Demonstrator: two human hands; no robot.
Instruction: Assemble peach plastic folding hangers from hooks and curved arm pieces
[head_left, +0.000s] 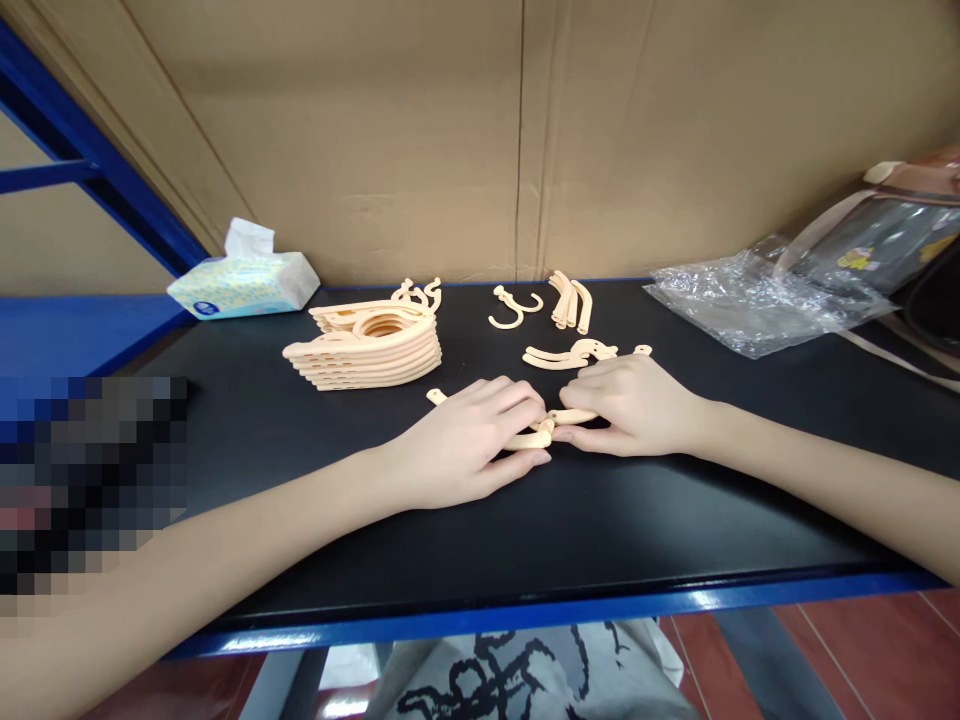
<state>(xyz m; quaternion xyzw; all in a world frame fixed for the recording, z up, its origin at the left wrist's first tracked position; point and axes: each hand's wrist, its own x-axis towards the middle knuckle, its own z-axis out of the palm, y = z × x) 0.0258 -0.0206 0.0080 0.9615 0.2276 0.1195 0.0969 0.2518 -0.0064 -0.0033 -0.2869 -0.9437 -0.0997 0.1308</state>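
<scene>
Cream plastic hanger pieces lie between my hands at the middle of the black table. My left hand [480, 435] is closed around a hanger arm [529, 440], one holed end of which pokes out past the knuckles. Wrapped over another hanger arm [574, 416] is my right hand [634, 405], its thumb beside the joint. The inner ends of both pieces meet between the fingertips; how they fit together is partly hidden. Just behind my right hand lie loose curved hanger parts [559, 357].
A stack of folded cream hanger pieces [367, 360] sits at left, with hooks [424, 293] behind it. Farther back are more hooks [514, 306] and curved arms [571, 302]. A tissue box [247, 285] stands at left. Clear plastic bag [750, 300] and bottle [877, 240] are at right.
</scene>
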